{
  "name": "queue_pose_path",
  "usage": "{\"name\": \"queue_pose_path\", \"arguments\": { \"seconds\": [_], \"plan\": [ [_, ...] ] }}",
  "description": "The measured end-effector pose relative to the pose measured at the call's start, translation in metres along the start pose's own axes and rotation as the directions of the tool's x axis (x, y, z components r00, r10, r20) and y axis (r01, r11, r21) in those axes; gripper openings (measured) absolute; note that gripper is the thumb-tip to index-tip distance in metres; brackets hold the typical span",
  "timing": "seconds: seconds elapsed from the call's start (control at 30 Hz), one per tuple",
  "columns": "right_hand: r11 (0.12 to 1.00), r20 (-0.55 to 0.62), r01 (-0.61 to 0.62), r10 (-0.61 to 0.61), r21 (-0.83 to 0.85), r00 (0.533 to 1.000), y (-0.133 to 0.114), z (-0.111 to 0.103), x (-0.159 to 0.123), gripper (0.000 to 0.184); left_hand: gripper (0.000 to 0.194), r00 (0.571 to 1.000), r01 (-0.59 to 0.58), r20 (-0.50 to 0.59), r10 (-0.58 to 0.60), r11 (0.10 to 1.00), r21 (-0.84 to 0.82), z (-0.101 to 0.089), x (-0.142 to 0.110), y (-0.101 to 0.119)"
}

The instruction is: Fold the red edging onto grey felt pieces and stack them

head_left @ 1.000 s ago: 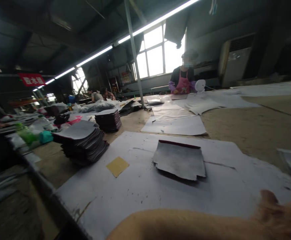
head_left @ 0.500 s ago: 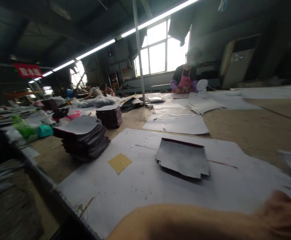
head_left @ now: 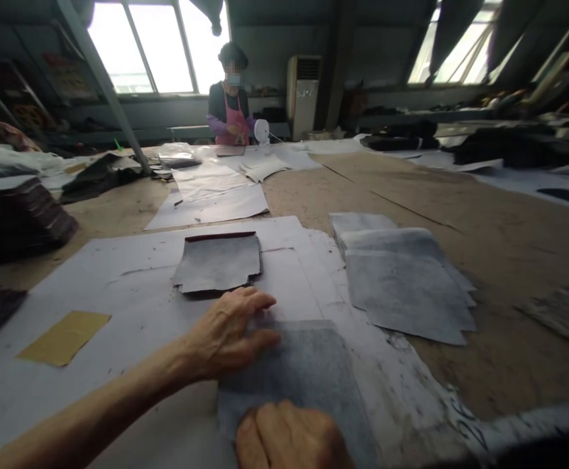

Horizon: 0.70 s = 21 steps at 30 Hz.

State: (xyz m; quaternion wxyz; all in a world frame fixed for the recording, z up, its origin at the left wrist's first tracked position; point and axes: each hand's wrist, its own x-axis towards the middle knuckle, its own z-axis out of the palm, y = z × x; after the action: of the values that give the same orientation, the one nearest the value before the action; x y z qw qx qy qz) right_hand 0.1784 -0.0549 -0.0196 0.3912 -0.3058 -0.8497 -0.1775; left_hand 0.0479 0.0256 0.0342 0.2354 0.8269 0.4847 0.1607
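Note:
A grey fabric-like sheet [head_left: 313, 365] lies flat in front of me on white paper. My left hand [head_left: 235, 335] rests at its upper left corner, thumb and fingers apart. Over the lower part of that sheet, my right hand [head_left: 291, 438] is closed with its fingers curled under; what they hold, if anything, is hidden. Just beyond my left hand is a small stack of grey pieces [head_left: 220, 260] with a dark red folded edge. To the right, several loose grey sheets [head_left: 406, 280] lie fanned out over one another.
A yellowish square [head_left: 66, 337] lies on the white paper [head_left: 132, 260] at left. Tall stacks of dark pieces [head_left: 20, 218] stand at the left edge. Across the table, a person in a pink apron [head_left: 235, 120] stands near a white fan [head_left: 261, 131]. A metal pole [head_left: 103, 85] rises behind.
My view has swung to the right and down. Both hands and the grey sheet under them are now in view; earlier only a forearm and a blurred hand showed at lower right.

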Motion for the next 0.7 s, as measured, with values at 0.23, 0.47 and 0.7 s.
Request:
{"name": "queue_pose_path", "arguments": {
  "seconds": [0.23, 0.47, 0.7],
  "plan": [
    [0.883, 0.202, -0.303, 0.244, 0.358, 0.949, 0.036, -0.012, 0.013, 0.019, 0.034, 0.999, -0.045, -0.016, 0.05, 0.975, 0.22, 0.014, -0.007, 0.001],
    [0.939, 0.597, -0.344, 0.262, 0.024, 0.758, 0.107, -0.027, 0.024, 0.02, 0.022, 0.999, -0.03, -0.022, 0.034, 0.984, 0.177, 0.015, 0.003, -0.003],
    [0.967, 0.494, -0.219, 0.128, 0.132, 0.86, 0.113, -0.026, 0.012, 0.017, 0.022, 0.902, -0.336, -0.229, 0.366, 0.929, 0.158, 0.026, -0.002, -0.019]
  ]
}}
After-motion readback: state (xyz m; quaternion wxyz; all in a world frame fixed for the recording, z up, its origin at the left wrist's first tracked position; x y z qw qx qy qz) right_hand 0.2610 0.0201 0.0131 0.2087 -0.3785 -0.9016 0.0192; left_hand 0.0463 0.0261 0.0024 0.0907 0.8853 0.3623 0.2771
